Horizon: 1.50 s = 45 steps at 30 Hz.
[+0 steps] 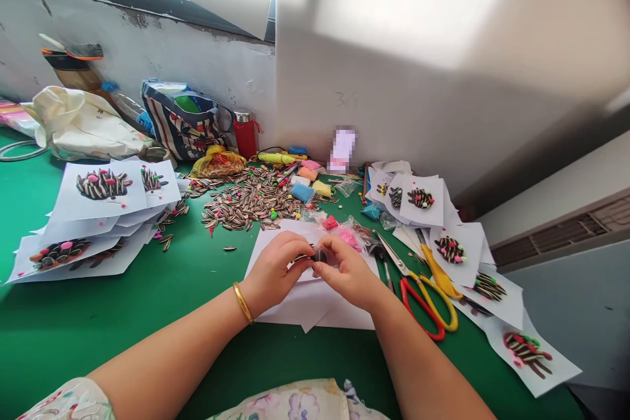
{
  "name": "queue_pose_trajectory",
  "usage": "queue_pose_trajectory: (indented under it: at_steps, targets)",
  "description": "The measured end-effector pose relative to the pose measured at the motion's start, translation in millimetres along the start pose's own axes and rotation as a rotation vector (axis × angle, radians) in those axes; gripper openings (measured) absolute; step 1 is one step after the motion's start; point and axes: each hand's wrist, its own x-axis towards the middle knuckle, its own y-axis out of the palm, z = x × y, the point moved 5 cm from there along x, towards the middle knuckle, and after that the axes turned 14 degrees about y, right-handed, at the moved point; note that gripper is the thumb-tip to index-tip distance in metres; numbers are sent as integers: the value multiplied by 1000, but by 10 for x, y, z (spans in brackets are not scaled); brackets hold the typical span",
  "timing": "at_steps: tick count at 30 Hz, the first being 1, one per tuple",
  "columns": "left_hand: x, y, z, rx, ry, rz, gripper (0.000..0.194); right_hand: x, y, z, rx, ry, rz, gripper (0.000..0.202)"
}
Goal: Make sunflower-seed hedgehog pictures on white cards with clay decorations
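Both of my hands meet over white paper sheets [339, 312] at the middle of the green table. My left hand [283, 266], with a gold bangle at the wrist, has its thumb and fingers pinched together at a small dark piece. My right hand [347, 269] pinches a small dark lump [321, 254] in what looks like clear wrapping, touching the left fingertips. Its exact shape is partly hidden by the fingers. Just behind the hands lie pink clay [349, 238] and a red piece [329, 222]. A pile of striped sunflower seeds [253, 200] spreads farther back.
Scissors with red and yellow handles [423, 302] lie right of the paper. Seed-decorated cards are stacked at left [59, 210] and right [465, 233]. Bags [182, 121], a red flask [245, 134] and blue clay [302, 192] stand or lie toward the wall.
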Motion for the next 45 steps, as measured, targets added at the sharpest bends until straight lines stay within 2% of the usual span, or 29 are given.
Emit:
queue_pose_trajectory:
  at_steps: [3,7,10,16,22,27,31,36,41,45]
  targets:
    - [-8,-30,22,48,2,-49,13,27,5,-34,182,42,67,17]
    - [-20,-31,32,75,29,-52,28,43,19,-33,346,64,123,23]
    - [-28,-29,51,76,8,-45,26,51,41,-40,370,71,144,25]
    - [-38,-79,48,137,42,-110,10,74,73,-132,350,107,173,23]
    - [-24,-78,27,121,72,-103,12,75,65,-128,350,126,152,20]
    - [-19,-30,54,25,-70,-56,4,62,47,-124,275,132,76,16]
    - [-42,-13,114,-95,-196,-128,2,62,23,-141,244,121,46,13]
    - [-24,5,98,-86,-70,-80,18,68,36,-120,323,148,79,13]
    - [-34,-28,72,-16,-18,-76,12,72,76,-91,349,162,131,12]
    - [-32,-40,36,49,-15,-67,10,85,59,-117,374,199,120,14]
